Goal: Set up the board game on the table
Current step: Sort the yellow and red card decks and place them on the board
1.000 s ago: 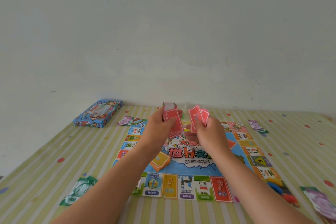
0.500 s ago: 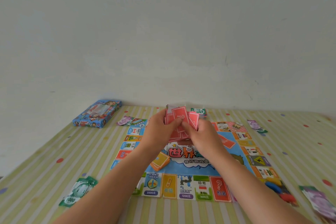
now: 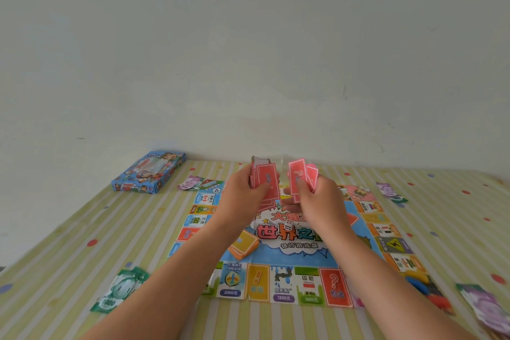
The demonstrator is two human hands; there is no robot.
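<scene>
The colourful game board (image 3: 287, 254) lies flat in the middle of the striped table. Above its far half, my left hand (image 3: 242, 199) grips a stack of red question-mark cards (image 3: 263, 178). My right hand (image 3: 320, 201) pinches a few more red cards (image 3: 302, 176), held a little apart from the left stack. A white die (image 3: 288, 225) sits on the board's centre. An orange card deck (image 3: 244, 244) rests on the board beneath my left forearm.
The blue game box (image 3: 147, 171) lies at the back left by the wall. Paper money lies around the board: green notes (image 3: 118, 291) front left, purple notes (image 3: 485, 309) front right, more notes (image 3: 390, 192) back right. Coloured tokens (image 3: 422, 287) sit at the board's right corner.
My hands came together with the cards half a second ago and have since parted, the right hand drawing a few red cards away to the right.
</scene>
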